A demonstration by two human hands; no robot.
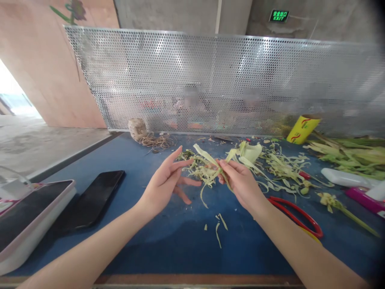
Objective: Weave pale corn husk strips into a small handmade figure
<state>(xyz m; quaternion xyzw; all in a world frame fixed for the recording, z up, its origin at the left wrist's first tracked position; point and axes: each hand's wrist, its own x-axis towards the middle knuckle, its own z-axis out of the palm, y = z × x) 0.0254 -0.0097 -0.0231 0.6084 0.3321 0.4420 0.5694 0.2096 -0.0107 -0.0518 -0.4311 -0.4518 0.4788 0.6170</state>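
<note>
My right hand [240, 180] pinches a small bunch of pale green plant strips that look like corn husk [205, 154], with one long strip pointing up to the left and a broad curled piece [249, 152] fanning out behind the fingers. My left hand [168, 176] is open beside it, fingers spread and apart from the strips. Beneath and behind both hands lie shredded husk scraps [204, 174]. Red-handled scissors [313, 228] lie partly hidden under my right forearm. A few thin slivers [218, 235] rest on the blue tabletop [180, 249] in front.
At left are a black phone [93, 198] and a white-edged case [45, 216]. A ball of twine [137, 128] and a yellow roll [303, 129] stand before the perforated metal screen [180, 64]. Rightward lie husks [351, 156], a white tool [345, 177] and a husk flower [329, 200].
</note>
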